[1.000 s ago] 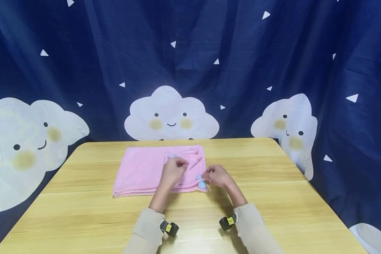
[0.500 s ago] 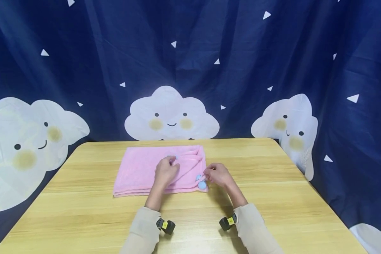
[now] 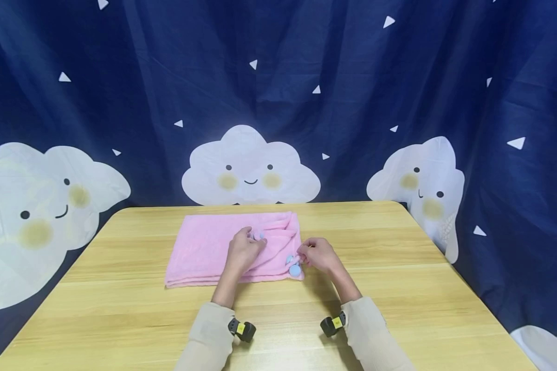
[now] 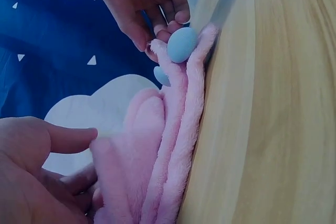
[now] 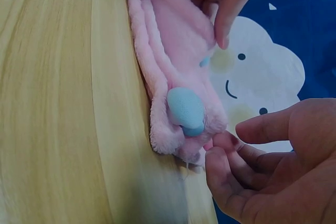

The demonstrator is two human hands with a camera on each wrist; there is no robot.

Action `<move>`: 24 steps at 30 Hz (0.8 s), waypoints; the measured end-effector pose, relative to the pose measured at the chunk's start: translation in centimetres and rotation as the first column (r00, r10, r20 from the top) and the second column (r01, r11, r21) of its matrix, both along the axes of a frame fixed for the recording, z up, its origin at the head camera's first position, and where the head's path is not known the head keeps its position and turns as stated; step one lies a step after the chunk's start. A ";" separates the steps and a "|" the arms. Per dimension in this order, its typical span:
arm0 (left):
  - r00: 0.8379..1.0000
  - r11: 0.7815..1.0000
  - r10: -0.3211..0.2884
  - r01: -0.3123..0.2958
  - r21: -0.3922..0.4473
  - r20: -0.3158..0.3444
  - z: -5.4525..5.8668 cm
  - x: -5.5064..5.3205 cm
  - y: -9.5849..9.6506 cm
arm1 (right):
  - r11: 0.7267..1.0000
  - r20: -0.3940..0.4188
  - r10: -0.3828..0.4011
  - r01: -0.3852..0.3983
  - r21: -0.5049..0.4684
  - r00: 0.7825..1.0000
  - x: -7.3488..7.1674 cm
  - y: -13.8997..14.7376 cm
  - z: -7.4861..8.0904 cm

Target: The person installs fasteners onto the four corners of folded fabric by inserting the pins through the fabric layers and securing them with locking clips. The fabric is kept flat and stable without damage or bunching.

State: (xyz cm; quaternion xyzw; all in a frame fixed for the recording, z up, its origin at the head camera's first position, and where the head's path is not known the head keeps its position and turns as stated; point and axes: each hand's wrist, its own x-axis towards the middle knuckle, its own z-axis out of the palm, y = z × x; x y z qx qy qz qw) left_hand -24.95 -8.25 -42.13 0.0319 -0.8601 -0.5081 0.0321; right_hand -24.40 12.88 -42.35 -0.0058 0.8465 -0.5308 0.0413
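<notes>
A fluffy pink towel [image 3: 201, 252] lies folded on the wooden table [image 3: 399, 293]. My left hand [image 3: 243, 251] rests on its middle and pinches a raised fold [image 4: 107, 156] between thumb and fingers, beside a small blue bit [image 3: 260, 236]. At the towel's near right corner my right hand [image 3: 317, 256] pinches the layered edge [image 5: 207, 145] just beside a round blue button [image 5: 185, 109]. A second blue piece [image 4: 161, 76] shows behind the button [image 4: 182, 44] in the left wrist view. The towel's right end is bunched into several soft ridges.
A dark blue curtain [image 3: 353, 93] printed with white smiling clouds hangs right behind the table and round its sides. The table's far edge [image 3: 343, 202] runs just past the towel. Bare wood lies in front of the towel and to its right and left.
My left hand and forearm have shifted a little to the left and settled lower on the towel's fold. The right hand has stayed at the corner by the blue button.
</notes>
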 end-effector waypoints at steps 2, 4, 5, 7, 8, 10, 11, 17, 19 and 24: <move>1.000 1.000 -0.013 0.013 -0.014 0.025 0.0 0.0 0.0 | 1.000 0.000 0.000 0.000 -0.005 1.000 0.0 0.0 0.0; 0.999 0.999 -0.026 0.027 -0.039 0.044 0.0 0.1 0.0 | 1.000 0.001 0.000 0.000 -0.008 1.000 0.0 0.0 0.0; 0.998 0.998 -0.029 0.032 -0.055 0.053 0.0 0.0 0.0 | 1.000 0.002 -0.001 0.001 -0.008 1.000 0.0 0.0 0.0; 0.998 0.994 -0.039 0.044 -0.098 0.056 -0.1 0.0 0.0 | 1.000 0.003 -0.001 0.001 -0.006 1.000 0.0 0.0 0.0; 0.998 0.992 -0.042 0.048 -0.115 0.052 -0.1 0.0 0.0 | 1.000 0.004 -0.001 0.001 -0.006 1.000 0.0 -0.1 0.0; 0.998 0.988 -0.051 0.056 -0.144 0.037 -0.1 0.1 0.0 | 1.000 0.007 -0.002 0.002 -0.005 1.000 0.0 -0.1 0.0; 0.998 0.985 -0.053 0.055 -0.161 0.019 -0.1 0.2 0.0 | 1.000 0.007 -0.002 0.002 -0.006 1.000 0.0 -0.1 0.1; 0.997 0.981 -0.053 0.043 -0.189 -0.047 -0.1 0.3 0.1 | 1.000 0.005 -0.002 0.002 -0.013 1.000 0.0 -0.2 0.1; 0.998 0.980 -0.041 0.032 -0.195 -0.044 -0.2 0.2 0.2 | 1.000 0.007 -0.002 0.002 -0.016 1.000 0.1 -0.2 0.1; 0.999 0.984 -0.007 0.000 -0.180 -0.036 -0.2 0.2 0.3 | 1.000 0.018 -0.001 0.001 -0.026 1.000 0.2 -0.2 0.3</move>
